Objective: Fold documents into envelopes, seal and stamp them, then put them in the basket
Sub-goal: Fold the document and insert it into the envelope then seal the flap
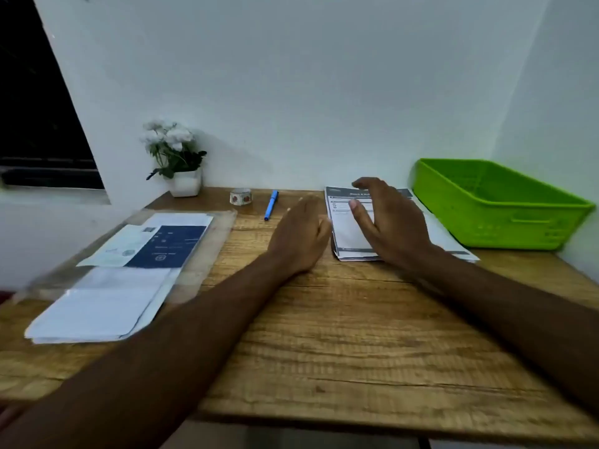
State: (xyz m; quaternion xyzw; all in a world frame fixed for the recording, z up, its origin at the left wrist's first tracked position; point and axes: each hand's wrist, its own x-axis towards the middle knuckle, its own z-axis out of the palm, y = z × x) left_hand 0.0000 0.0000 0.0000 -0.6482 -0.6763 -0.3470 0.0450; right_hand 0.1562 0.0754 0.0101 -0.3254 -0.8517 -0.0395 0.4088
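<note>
The stack of printed documents (351, 236) lies directly under our right hand (392, 222). Its fingers are spread and arched over the top sheet, gripping nothing; we cannot tell whether the tips touch paper. Our left hand (299, 236) is just beside the stack's left edge, fingers loosely curled and empty.

To lift one sheet cleanly, we would pin the pile lightly with the right fingertips and let the left thumb peel up a single corner.

The green basket (499, 205) stands near the right hand's outer fingers. The blue pen (271, 205) and tape roll (240, 196) lie ahead and left of the left fingertips, and the envelopes (129, 254) are well left of that hand.
</note>
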